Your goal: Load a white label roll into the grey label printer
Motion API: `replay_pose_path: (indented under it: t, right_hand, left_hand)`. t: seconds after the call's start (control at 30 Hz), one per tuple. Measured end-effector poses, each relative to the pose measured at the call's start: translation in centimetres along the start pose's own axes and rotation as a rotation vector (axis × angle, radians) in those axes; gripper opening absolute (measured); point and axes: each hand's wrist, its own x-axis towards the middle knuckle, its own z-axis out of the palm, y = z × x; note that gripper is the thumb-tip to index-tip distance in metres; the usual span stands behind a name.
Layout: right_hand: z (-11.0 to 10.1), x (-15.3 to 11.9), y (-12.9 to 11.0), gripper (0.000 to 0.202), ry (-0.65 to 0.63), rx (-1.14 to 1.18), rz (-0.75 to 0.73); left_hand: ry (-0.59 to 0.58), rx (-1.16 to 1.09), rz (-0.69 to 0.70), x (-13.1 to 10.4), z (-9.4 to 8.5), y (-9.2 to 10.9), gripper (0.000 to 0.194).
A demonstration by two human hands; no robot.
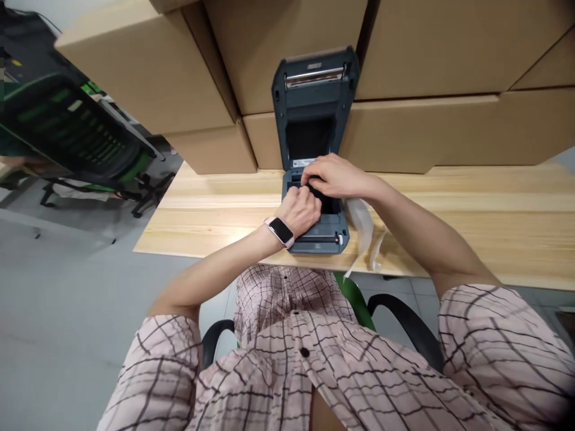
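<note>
A dark blue-grey label printer [317,229] stands at the table's front edge, its lid [309,105] raised upright against the boxes. Both of my hands reach into its open bay. My left hand [300,208], with a watch on the wrist, is closed, its knuckles up and fingertips hidden inside the bay. Just behind it, my right hand [336,175] comes in from the right with fingers bent down and closed near the bay's rear. Whatever the fingers grip is hidden. To the printer's right lies a whitish translucent strip [362,224], with a smaller curled piece [376,251] beside it.
Cardboard boxes [426,131] are stacked along the back of the wooden table [215,209]. A green and black office chair [81,129] stands off to the left, with part of another person at the left edge. Chair armrests [406,326] flank my lap.
</note>
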Motion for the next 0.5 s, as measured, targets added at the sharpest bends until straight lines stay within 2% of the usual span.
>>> replay_pose_path:
  t: [0.07, 0.13, 0.23, 0.33, 0.37, 0.43, 0.5]
  right_hand:
    - [0.3, 0.5, 0.4, 0.034, -0.013, 0.065, -0.007]
    - [0.2, -0.2, 0.7, 0.038, 0.009, 0.15, -0.038]
    - [-0.7, -4.0, 1.5, 0.041, 0.199, 0.219, 0.024]
    - [-0.7, -10.6, 3.1, 0.041, 0.458, 0.214, 0.354]
    - [-0.3, -13.0, 3.8, 0.04, 0.498, 0.203, 0.496]
    - [1.3, -17.2, 5.1, 0.039, 0.539, 0.249, 0.701]
    - [3.5, -20.0, 5.8, 0.041, 0.494, 0.383, 0.776]
  left_hand:
    - [-0.085, 0.139, 0.126, 0.2, 0.0, -0.5, 0.038]
    - [-0.096, 0.178, 0.178, -0.7, -0.3, -1.4, 0.039]
    - [-0.092, 0.174, 0.228, -2.1, -0.9, -2.9, 0.049]
    - [-0.094, 0.21, 0.269, -2.8, -1.2, -3.9, 0.062]
    - [-0.098, 0.228, 0.277, -3.0, -1.3, -4.1, 0.065]
    - [-0.116, 0.259, 0.293, -3.2, -1.4, -4.2, 0.067]
    - [-0.138, 0.278, 0.295, -3.4, -1.4, -4.1, 0.064]
